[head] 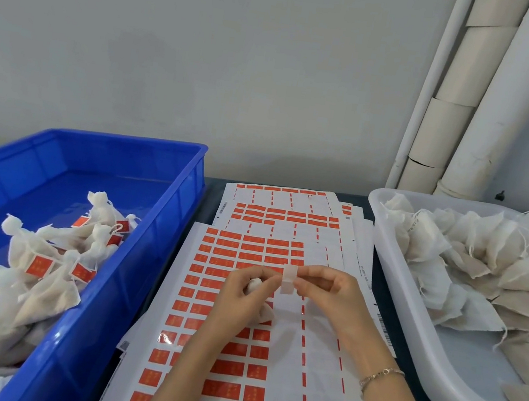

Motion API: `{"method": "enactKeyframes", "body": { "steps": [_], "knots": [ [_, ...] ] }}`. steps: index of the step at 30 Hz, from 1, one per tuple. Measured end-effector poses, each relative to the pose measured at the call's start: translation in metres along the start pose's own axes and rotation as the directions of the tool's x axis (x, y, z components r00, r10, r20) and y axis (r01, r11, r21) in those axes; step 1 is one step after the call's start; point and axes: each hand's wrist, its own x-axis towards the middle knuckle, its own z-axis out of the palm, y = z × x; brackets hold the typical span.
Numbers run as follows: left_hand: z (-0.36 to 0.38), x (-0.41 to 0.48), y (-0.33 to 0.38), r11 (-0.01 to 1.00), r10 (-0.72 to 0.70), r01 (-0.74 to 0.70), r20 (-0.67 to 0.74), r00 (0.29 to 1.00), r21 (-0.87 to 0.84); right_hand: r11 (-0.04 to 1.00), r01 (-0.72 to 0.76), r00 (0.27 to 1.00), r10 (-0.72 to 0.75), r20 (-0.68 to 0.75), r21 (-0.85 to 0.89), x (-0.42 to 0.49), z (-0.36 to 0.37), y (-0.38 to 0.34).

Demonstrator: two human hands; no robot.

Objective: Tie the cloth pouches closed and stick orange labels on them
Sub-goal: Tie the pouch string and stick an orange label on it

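Gripping a small crumpled white pouch (265,312), left fingers (259,272); right fingers (311,282) pinching a pale upright label (288,280).

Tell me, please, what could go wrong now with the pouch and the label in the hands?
The label, off its sheet and pinched by the right hand, may fold and stick to itself or to a finger. The left hand grips the pouch while also touching the label, so the pouch could slip onto the sticker sheets below.
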Motion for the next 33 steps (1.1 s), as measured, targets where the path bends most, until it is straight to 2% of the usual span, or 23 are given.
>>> {"method": "enactKeyframes", "body": {
  "steps": [12, 19, 27, 33],
  "knots": [
    [0.001, -0.001, -0.002, 0.996, -0.003, 0.01, -0.077, 0.997, 0.09, 0.999, 0.008, 0.999, -0.01, 0.048, 0.054, 0.001, 0.001, 0.001],
    [0.002, 0.0, 0.0, 0.994, -0.002, 0.009, -0.056, 0.998, 0.113, 0.986, 0.119, 0.993, -0.121, -0.012, -0.114, 0.004, 0.003, 0.009],
    [-0.002, 0.003, -0.003, 0.983, -0.174, 0.177, -0.059, 0.983, 0.043, 0.911, 0.279, 0.95, -0.308, -0.048, -0.303, 0.001, 0.008, 0.01],
    [-0.004, 0.007, -0.008, 0.946, -0.324, 0.323, -0.1, 0.941, -0.032, 0.821, 0.419, 0.892, -0.452, 0.007, -0.388, -0.005, 0.01, 0.006]
  ]
}}
